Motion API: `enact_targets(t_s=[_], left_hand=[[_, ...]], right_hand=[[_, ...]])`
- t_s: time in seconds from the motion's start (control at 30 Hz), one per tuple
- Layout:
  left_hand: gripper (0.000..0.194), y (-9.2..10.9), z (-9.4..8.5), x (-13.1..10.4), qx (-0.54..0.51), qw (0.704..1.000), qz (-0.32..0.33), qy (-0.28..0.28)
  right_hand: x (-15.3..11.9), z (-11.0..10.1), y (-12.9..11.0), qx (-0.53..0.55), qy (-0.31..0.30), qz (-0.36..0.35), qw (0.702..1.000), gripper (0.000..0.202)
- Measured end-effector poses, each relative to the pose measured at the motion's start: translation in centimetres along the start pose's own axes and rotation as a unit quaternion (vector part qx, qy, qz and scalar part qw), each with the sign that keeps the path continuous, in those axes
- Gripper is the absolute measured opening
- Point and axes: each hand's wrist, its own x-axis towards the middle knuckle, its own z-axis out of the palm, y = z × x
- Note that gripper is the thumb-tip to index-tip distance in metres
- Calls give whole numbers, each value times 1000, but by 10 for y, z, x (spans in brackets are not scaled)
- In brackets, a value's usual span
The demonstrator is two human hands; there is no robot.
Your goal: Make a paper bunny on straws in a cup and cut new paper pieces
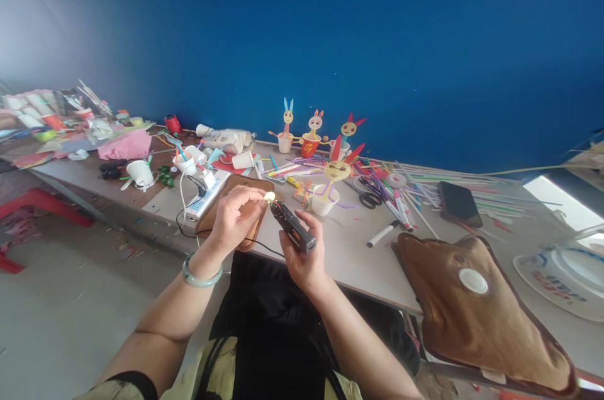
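Note:
My left hand [236,214], with a jade-coloured bangle at the wrist, pinches a small pale yellow round piece [269,197] between thumb and fingers. Wrapped around a black glue gun [293,227] is my right hand [306,256]; the gun's front end points at the yellow piece, close to it. Whether they touch I cannot tell. A black cord runs beneath my hands toward the white power strip [207,194]. Just beyond the glue gun stands a white paper cup [324,200] bearing a yellow paper face [337,170] with red ears.
Three similar cup figures, one in a red cup [309,146], stand by the blue wall. Coloured sticks [302,167], scissors [370,197], markers [383,233] and a phone [460,204] lie on the table. A brown cushion-like pouch [486,305] overhangs the front edge at right.

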Motion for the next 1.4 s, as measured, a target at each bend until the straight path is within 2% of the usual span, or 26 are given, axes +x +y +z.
enact_targets(t_s=[0.43,0.57,0.63,0.7,0.77,0.87,0.97,1.03,1.13,1.23,1.3,1.4], left_hand=[[8,-1,0,-1,-26,1000,2,4],[8,-5,1,-3,-35,999,0,5],[9,-11,-3,-4,-34,999,-19,30],[10,-22,-11,-8,-28,994,-56,90],[12,-34,-24,-14,-26,978,-95,184],[13,-48,-50,-25,-20,932,-133,336],[12,-49,-73,-32,-19,889,-130,438],[13,-44,-83,-35,-36,878,-129,460],[14,-35,-89,-36,-38,887,-134,440],[14,-30,-88,-36,-36,911,-133,388],[15,-29,-83,-34,-38,931,-138,335],[17,-29,-69,-26,-50,957,-159,237]], right_hand=[[2,1,1,-3,3,-14,1000,40],[4,4,3,-16,48,-35,998,39],[7,7,8,-3,75,-34,997,38],[11,9,15,12,82,-15,996,38],[19,12,22,13,47,15,999,40],[39,25,26,1,-84,21,996,53],[68,61,24,-16,-226,-16,974,66],[90,98,22,-65,-289,-12,955,69],[119,155,19,-165,-328,35,930,65],[135,187,17,-252,-342,64,903,69],[135,187,15,-307,-338,17,889,70],[124,160,12,-367,-304,-113,872,57]])
